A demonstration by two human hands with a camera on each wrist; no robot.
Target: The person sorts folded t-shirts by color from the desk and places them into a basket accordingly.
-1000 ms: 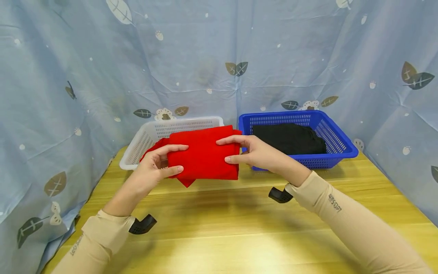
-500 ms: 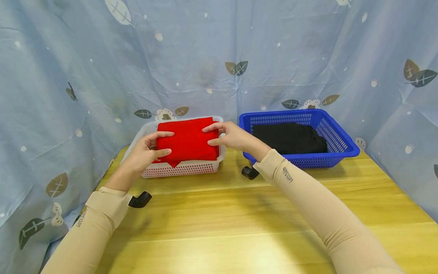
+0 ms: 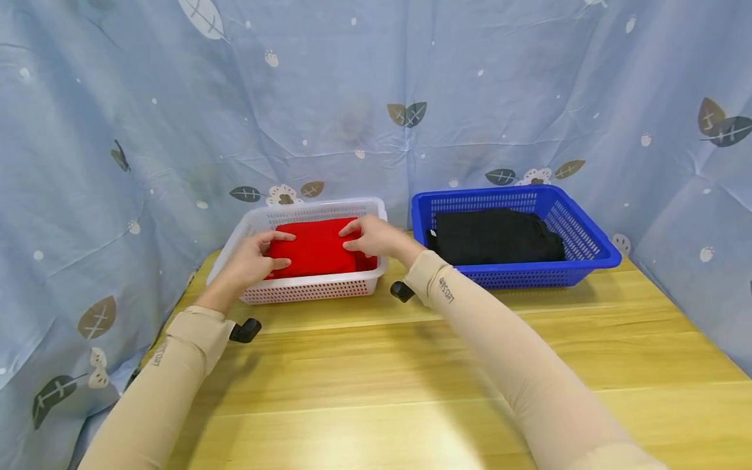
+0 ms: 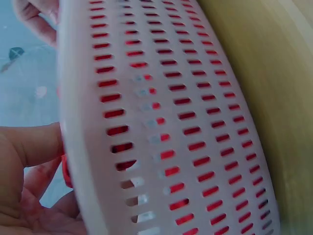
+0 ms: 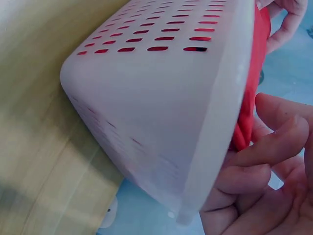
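A folded red cloth [image 3: 317, 247] lies inside the white plastic basket [image 3: 311, 290], below its rim. At the cloth's left end, my left hand [image 3: 251, 260] grips it with thumb and forefinger over the top. My right hand [image 3: 376, 236] holds the right end in the same way, thumb and fingertips on the upper fold. More red fabric [image 3: 367, 262] shows beside that fold. In the left wrist view, the left thumb [image 4: 36, 144] is at the basket rim. The right wrist view has the right hand's curled fingers [image 5: 249, 181] beside the rim and the red edge.
To the right stands a blue plastic basket [image 3: 529, 277] with folded black cloth [image 3: 499, 236] in it. Both baskets are on a wooden table [image 3: 352, 372]. A blue leaf-patterned curtain [image 3: 329, 98] hangs close behind and at both sides.
Both hands have carried the red cloth from in front of the white basket, up over its rim and down inside. The right hand has moved left. The blue basket has stayed put.
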